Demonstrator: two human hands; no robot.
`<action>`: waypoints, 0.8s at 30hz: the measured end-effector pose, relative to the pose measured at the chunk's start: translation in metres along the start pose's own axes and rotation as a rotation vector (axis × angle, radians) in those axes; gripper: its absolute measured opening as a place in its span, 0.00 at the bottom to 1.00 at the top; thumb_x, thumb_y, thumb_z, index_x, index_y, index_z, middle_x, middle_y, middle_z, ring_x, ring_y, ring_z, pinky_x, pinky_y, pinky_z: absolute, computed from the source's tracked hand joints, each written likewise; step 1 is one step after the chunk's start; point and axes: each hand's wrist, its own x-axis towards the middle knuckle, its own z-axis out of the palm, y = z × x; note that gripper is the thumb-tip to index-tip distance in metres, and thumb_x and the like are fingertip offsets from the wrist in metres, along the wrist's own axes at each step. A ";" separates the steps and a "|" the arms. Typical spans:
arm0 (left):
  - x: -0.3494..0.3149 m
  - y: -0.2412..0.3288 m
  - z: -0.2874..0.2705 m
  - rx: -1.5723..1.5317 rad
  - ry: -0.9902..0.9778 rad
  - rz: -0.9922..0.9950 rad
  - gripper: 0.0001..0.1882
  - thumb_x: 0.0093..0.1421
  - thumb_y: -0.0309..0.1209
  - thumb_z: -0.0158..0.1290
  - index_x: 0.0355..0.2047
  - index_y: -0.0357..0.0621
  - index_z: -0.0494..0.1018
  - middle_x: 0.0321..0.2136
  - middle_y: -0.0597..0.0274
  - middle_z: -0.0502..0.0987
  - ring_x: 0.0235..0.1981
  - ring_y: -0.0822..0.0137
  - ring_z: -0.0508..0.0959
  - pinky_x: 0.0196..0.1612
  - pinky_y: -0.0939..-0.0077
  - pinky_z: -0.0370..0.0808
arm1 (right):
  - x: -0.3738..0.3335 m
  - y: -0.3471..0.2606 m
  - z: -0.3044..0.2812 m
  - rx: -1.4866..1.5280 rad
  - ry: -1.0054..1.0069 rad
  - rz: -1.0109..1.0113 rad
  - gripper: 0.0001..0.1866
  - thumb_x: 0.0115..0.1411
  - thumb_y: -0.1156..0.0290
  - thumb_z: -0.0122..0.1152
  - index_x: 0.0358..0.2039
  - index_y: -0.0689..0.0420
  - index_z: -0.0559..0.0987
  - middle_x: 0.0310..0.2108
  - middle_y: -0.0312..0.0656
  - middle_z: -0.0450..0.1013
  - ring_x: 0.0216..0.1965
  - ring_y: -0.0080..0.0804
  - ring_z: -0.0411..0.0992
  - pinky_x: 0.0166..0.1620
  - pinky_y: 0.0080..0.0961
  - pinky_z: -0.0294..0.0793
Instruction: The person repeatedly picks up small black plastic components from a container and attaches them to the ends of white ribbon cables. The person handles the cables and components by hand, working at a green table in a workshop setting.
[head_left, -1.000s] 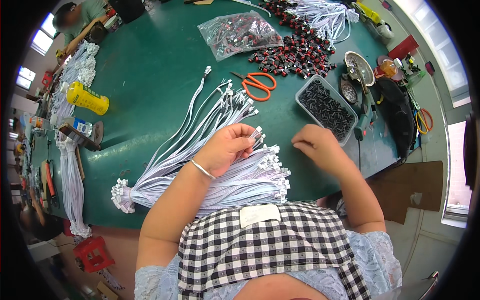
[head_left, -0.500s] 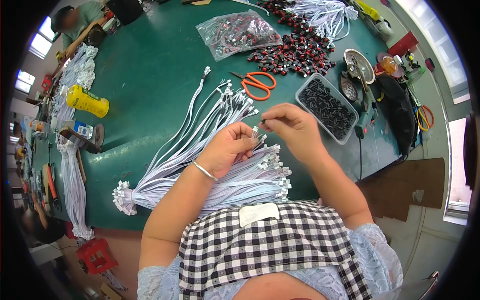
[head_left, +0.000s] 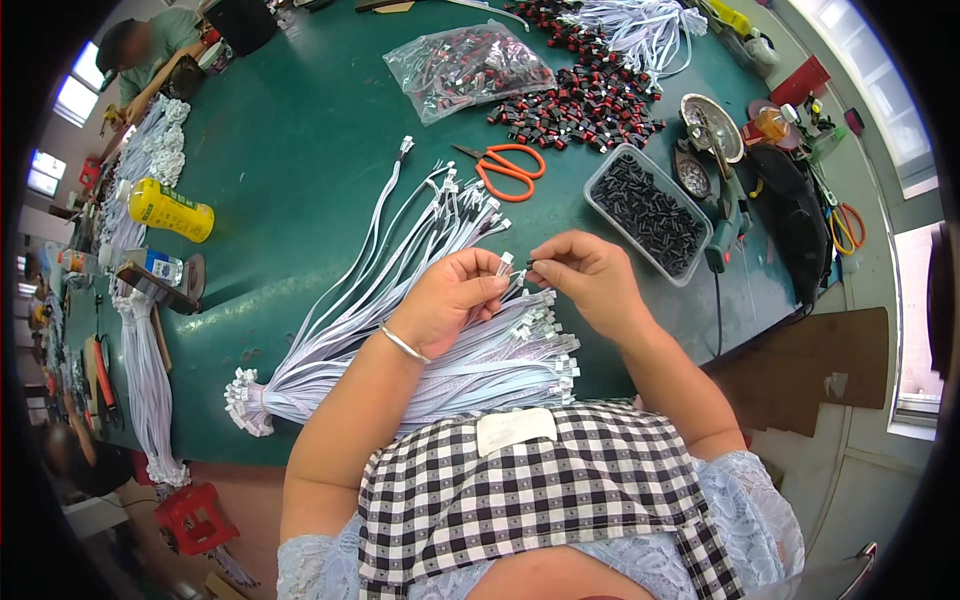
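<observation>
My left hand [head_left: 463, 292] pinches a white cable end whose small white connector [head_left: 505, 263] sticks up past the thumb and finger. Close to its right, my right hand [head_left: 592, 283] has thumb and fingertips closed on a small black piece [head_left: 531, 266], near the cable end; whether the two touch is too small to tell. Beneath the hands a large bundle of flat white cables [head_left: 430, 375] spreads across the green table, with a gathered end [head_left: 247, 400] at the left. Right of my right hand stands a clear plastic tub [head_left: 630, 243] of small black pieces.
Orange-handled scissors [head_left: 512, 172] lie beyond the hands. Farther back are a clear bag of parts [head_left: 470, 68] and a pile of black-and-red parts [head_left: 585, 110]. A yellow bottle [head_left: 170, 210] and another cable bundle [head_left: 148, 380] lie left. A soldering iron [head_left: 735, 215] rests right; a person [head_left: 155, 55] sits far left.
My right hand has come down slightly, bringing the black piece closer to the cable end. My left hand keeps its pinch. The whole view has shifted slightly.
</observation>
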 end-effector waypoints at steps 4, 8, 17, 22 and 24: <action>0.000 -0.001 -0.001 -0.004 0.001 -0.002 0.05 0.58 0.26 0.54 0.35 0.43 0.70 0.24 0.70 0.71 0.24 0.77 0.69 0.28 0.85 0.67 | 0.001 0.002 0.000 -0.019 0.009 -0.016 0.07 0.56 0.80 0.59 0.36 0.65 0.77 0.31 0.39 0.75 0.33 0.22 0.75 0.37 0.16 0.74; 0.001 -0.001 -0.001 -0.013 -0.010 -0.005 0.05 0.58 0.26 0.54 0.35 0.44 0.70 0.25 0.70 0.71 0.24 0.78 0.69 0.28 0.86 0.67 | 0.002 0.006 0.002 -0.057 0.003 -0.047 0.07 0.55 0.78 0.61 0.35 0.64 0.78 0.30 0.37 0.75 0.31 0.20 0.74 0.35 0.16 0.73; 0.001 -0.001 -0.002 -0.011 -0.016 -0.014 0.05 0.58 0.25 0.54 0.35 0.43 0.70 0.26 0.71 0.71 0.25 0.78 0.69 0.30 0.86 0.68 | 0.002 0.004 0.007 -0.070 -0.006 -0.066 0.06 0.55 0.78 0.61 0.34 0.64 0.78 0.30 0.38 0.75 0.30 0.20 0.74 0.34 0.16 0.73; 0.000 0.000 -0.001 -0.003 -0.015 -0.009 0.05 0.58 0.25 0.53 0.35 0.43 0.71 0.26 0.71 0.71 0.25 0.78 0.70 0.30 0.86 0.68 | 0.003 0.002 0.008 -0.107 -0.012 -0.090 0.05 0.55 0.78 0.60 0.33 0.64 0.78 0.30 0.38 0.74 0.31 0.21 0.75 0.34 0.17 0.73; 0.000 0.000 -0.001 -0.001 -0.013 -0.009 0.05 0.58 0.25 0.53 0.35 0.43 0.71 0.26 0.71 0.71 0.25 0.78 0.69 0.30 0.86 0.68 | 0.003 0.001 0.007 -0.141 -0.024 -0.094 0.05 0.55 0.79 0.59 0.34 0.64 0.77 0.31 0.39 0.74 0.32 0.22 0.75 0.35 0.17 0.74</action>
